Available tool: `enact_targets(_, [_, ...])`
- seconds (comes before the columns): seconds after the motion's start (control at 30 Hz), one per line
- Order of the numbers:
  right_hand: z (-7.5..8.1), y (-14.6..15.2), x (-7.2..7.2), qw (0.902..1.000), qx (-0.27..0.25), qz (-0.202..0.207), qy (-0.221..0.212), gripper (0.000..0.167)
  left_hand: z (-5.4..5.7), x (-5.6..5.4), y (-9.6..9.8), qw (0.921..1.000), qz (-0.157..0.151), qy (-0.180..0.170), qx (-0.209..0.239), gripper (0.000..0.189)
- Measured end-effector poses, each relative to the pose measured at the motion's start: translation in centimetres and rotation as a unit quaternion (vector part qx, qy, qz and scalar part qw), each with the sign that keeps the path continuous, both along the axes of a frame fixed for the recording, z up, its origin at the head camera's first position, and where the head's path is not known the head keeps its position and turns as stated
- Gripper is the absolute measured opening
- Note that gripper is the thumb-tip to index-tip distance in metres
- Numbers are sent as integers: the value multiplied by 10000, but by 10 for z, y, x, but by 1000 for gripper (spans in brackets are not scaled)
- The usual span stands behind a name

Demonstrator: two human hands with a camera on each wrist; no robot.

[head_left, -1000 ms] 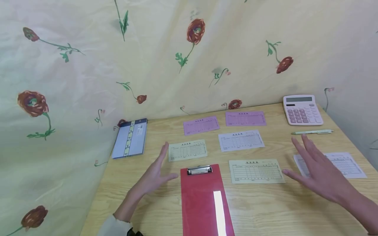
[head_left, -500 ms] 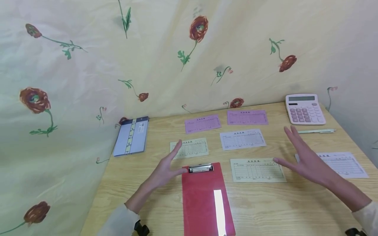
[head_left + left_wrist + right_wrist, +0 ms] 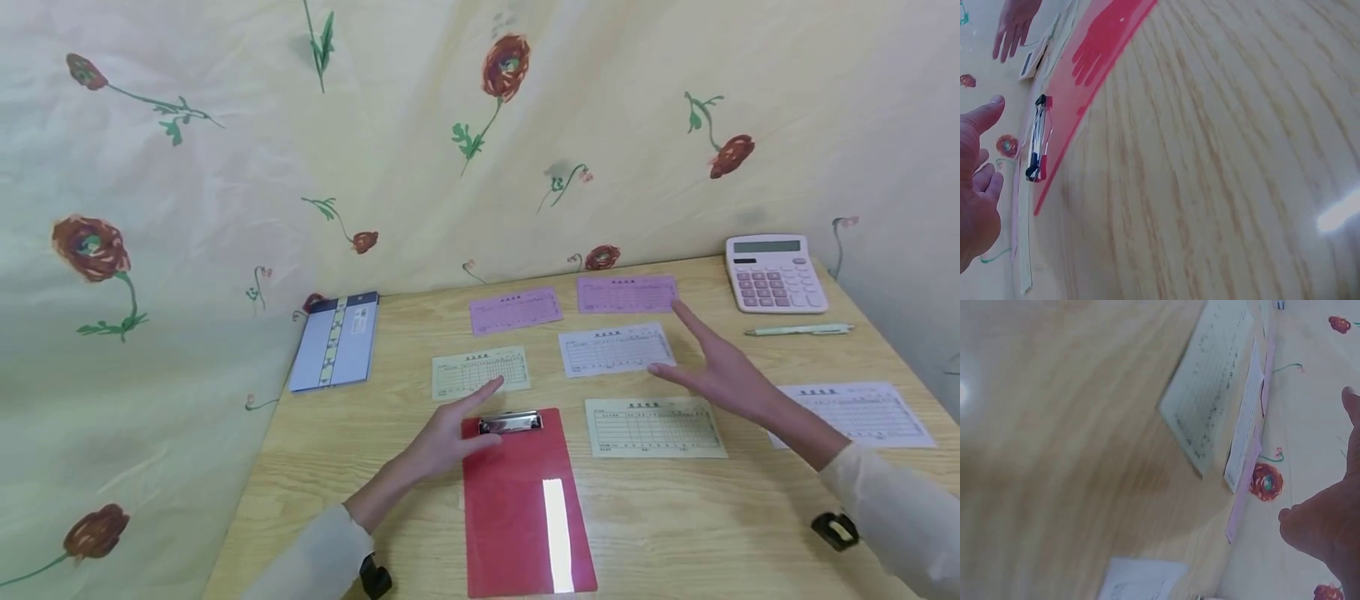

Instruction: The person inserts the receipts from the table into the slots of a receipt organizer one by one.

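A red clipboard (image 3: 510, 508) with a metal clip (image 3: 510, 422) lies at the near middle of the wooden table. My left hand (image 3: 450, 437) is over its upper left corner, fingers extended and holding nothing; the left wrist view shows this hand (image 3: 979, 187) beside the clip. Farther right, my right hand (image 3: 727, 379) appears near a white form (image 3: 615, 350), thumb and forefinger spread apart and nothing in its grasp. Below that lies a pale green form (image 3: 652, 429). Another green form (image 3: 476, 371) is just beyond the left fingertips. In the right wrist view the right hand (image 3: 1329, 525) shows partly.
Two purple forms (image 3: 516, 311) lie at the back. A calculator (image 3: 776, 275) and a pen (image 3: 798, 330) are at the back right, with another white form (image 3: 862, 415) nearer. Blue-grey packaged stationery (image 3: 333, 343) lies back left. A flowered cloth (image 3: 405, 142) rises behind the table.
Both hands have moved inward: the left to the right, over the clipboard's corner, and the right leftward from the pen and the right-hand white form. The papers and clipboard have stayed put.
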State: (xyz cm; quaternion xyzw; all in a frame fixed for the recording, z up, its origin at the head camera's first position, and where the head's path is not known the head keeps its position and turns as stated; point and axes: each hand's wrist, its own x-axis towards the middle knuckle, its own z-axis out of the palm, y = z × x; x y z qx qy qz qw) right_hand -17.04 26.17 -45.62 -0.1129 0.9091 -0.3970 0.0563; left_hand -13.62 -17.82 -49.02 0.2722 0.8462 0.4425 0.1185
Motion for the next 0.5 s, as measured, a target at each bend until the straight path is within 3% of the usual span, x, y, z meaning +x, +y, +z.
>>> enact_targets(0.33, [-1,-43,-60,9968,-559,452,363,93,-16,-1,11,9982,-280,483,-214,73])
enact_targets(0.5, [-6,-69,-93,9973,-535,448,248,85,-27,-1,13,9947,-292,820,-545,69])
